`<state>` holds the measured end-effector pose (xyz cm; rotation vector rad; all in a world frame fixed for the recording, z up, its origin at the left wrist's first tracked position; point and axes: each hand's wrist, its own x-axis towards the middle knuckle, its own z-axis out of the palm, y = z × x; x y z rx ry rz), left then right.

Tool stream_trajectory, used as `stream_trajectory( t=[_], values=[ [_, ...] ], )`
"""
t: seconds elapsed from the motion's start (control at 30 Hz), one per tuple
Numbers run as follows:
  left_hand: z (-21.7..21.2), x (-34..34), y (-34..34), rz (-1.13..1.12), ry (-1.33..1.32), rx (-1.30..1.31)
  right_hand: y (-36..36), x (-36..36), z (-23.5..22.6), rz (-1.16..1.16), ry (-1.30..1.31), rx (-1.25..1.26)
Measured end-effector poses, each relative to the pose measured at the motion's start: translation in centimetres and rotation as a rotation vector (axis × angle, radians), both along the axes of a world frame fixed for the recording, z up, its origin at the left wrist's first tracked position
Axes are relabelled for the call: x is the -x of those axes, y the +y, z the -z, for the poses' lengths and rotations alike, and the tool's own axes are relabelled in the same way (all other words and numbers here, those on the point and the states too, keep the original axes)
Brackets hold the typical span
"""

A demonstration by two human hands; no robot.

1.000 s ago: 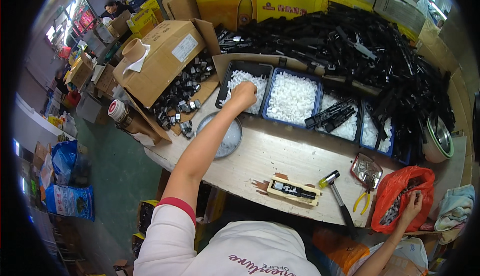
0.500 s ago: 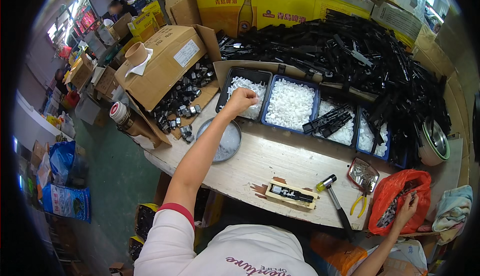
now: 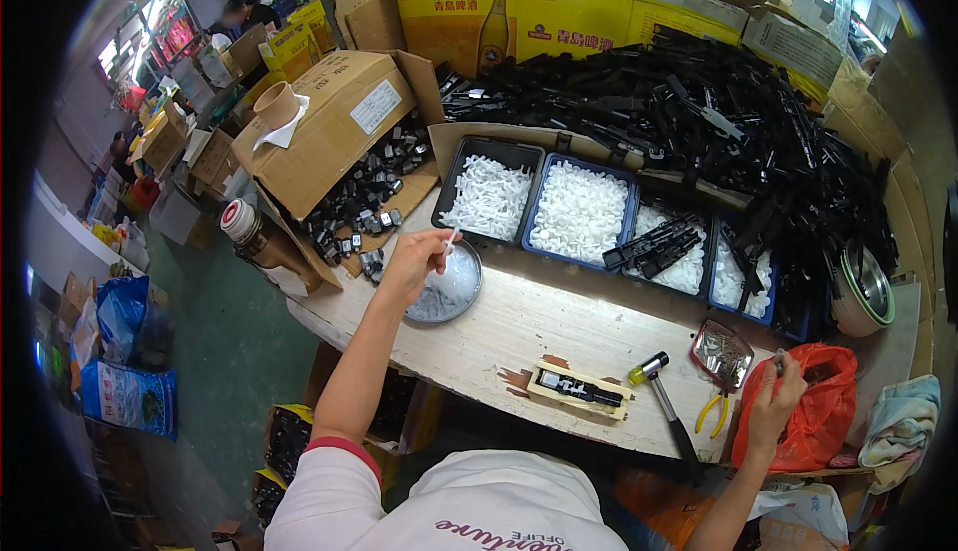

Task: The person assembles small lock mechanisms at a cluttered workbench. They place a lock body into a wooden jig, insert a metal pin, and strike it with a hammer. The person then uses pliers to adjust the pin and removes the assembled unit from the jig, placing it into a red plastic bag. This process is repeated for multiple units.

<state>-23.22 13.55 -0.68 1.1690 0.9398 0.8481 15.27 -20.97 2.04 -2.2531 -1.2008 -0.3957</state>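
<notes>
My left hand [image 3: 419, 260] is raised over a round metal bowl [image 3: 451, 289] of white paste, pinching a small white plastic piece [image 3: 451, 243] between its fingertips. Behind it stands a black tray [image 3: 488, 195] filled with the same white pieces. My right hand [image 3: 774, 401] is at the table's right end, closed on a small dark part at the mouth of an orange plastic bag [image 3: 823, 413]. A light wooden jig [image 3: 580, 389] with a black part in it lies near the front edge between my hands.
Blue trays [image 3: 582, 210] of white pieces line the back, under a large heap of black plastic parts [image 3: 699, 112]. A hammer [image 3: 667, 413], yellow-handled pliers [image 3: 712, 411] and a small metal tray [image 3: 720, 351] lie right. A cardboard box [image 3: 329, 127] and dark clips [image 3: 364, 197] sit left.
My left hand has pulled back from the black tray toward me with a white piece and now hovers over the metal bowl. My right hand stays at the orange bag.
</notes>
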Motion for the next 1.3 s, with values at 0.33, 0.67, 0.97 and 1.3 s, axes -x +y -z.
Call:
stream_trajectory(
  t=[0.33, 0.67, 0.97, 1.3],
  values=[
    [0.8, 3.6, -5.2, -0.087, 0.687, -0.722, 2.5, 3.4, 1.3, -0.274, 0.011, -0.009],
    [4.3, 2.4, -5.5, -0.078, 0.771, -0.931, 4.2, 6.7, 2.1, -0.342, 0.089, 0.084],
    [4.5, 1.8, -5.5, -0.107, 0.731, -0.846, 4.9, 8.0, 2.7, -0.39, 0.07, 0.093],
    [0.3, 2.9, -7.6, -0.19, 0.579, -0.668, 7.2, 11.6, 2.3, -0.606, 0.2, 0.032]
  ],
)
